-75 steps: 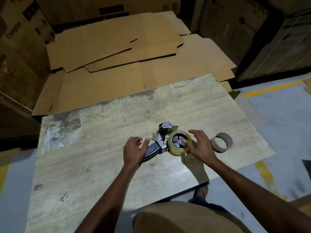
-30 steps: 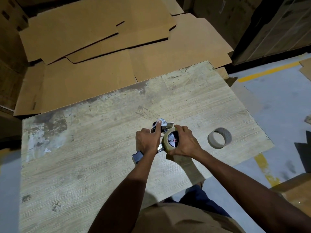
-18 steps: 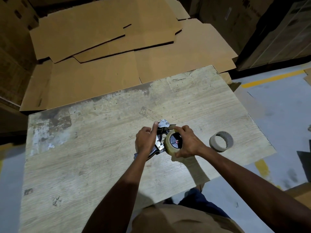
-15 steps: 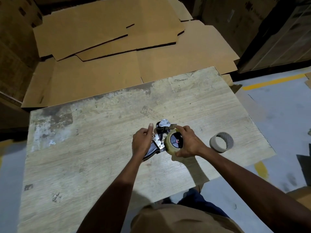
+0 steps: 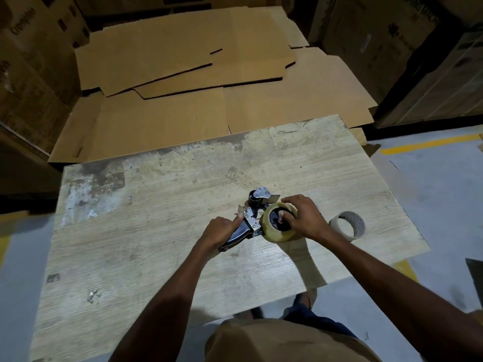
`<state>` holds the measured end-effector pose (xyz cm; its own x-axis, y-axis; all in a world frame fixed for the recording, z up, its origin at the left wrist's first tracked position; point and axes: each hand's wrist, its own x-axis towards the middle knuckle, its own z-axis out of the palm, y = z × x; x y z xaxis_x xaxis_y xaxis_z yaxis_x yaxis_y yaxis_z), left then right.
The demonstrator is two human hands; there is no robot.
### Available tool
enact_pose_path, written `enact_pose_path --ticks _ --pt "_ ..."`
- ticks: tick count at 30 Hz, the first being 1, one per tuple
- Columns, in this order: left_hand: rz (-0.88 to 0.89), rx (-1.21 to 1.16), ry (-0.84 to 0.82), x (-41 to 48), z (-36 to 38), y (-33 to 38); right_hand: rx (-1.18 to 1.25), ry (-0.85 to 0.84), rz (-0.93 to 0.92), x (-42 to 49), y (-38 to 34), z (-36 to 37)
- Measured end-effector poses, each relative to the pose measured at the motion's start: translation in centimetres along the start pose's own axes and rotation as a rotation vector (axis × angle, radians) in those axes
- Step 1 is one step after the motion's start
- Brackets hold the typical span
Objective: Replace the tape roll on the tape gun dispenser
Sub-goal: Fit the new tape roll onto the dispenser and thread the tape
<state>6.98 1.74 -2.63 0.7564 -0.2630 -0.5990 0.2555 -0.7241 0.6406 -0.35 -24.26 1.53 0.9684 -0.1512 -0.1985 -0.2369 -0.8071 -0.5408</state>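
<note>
The tape gun dispenser (image 5: 252,218) lies on its side on the worn wooden table (image 5: 146,231), metal head pointing away from me. A full roll of clear tape (image 5: 277,234) sits on its black hub. My left hand (image 5: 220,231) is closed around the dark handle, thumb stretched toward the metal plate. My right hand (image 5: 304,218) covers the far right side of the roll, fingers curled over its rim and a fingertip on the hub. An empty cardboard tape core (image 5: 347,226) lies on the table just right of my right hand.
Flattened cardboard sheets (image 5: 188,82) are stacked beyond the table's far edge. Tall cartons (image 5: 31,61) stand at the left and right. Grey floor with a yellow line (image 5: 428,145) runs along the right. The table's near edge is by my legs.
My left hand has slid back from the metal head down onto the handle. My right hand has shifted over the roll's top, with a finger now on the hub.
</note>
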Motion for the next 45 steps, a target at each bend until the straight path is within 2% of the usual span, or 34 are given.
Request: enact_pose_path --ticks 4,8,13,17,24,33,41,45 --pt "0.245 -0.001 0.000 -0.8 -0.1 -0.3 0.042 0.191 -0.007 -0.6 -0.2 -0.4" --pt "0.321 0.020 0.048 -1.3 -0.1 -0.2 0.032 0.303 -0.035 -1.0 -0.8 -0.7" --pt "0.400 0.038 0.134 -3.3 0.3 1.7 -0.002 0.221 -0.057 -1.7 -2.1 -1.3" --pt "0.409 0.052 0.196 -4.1 0.9 2.4 -0.042 0.192 -0.025 -2.1 -2.8 -1.2" --pt "0.409 0.077 0.261 -4.5 1.0 2.5 -0.057 0.256 0.018 -2.0 -2.8 -1.4" --pt "0.456 0.092 0.310 -5.0 0.9 3.2 -0.133 0.256 -0.055 -1.2 -3.8 -1.1" --pt "0.465 0.084 0.348 -5.5 0.6 3.6 -0.136 0.381 -0.110 -1.8 -5.3 -1.0" --pt "0.470 0.099 0.361 -5.9 0.8 3.8 -0.236 0.403 -0.126 -1.4 -5.4 -1.0"
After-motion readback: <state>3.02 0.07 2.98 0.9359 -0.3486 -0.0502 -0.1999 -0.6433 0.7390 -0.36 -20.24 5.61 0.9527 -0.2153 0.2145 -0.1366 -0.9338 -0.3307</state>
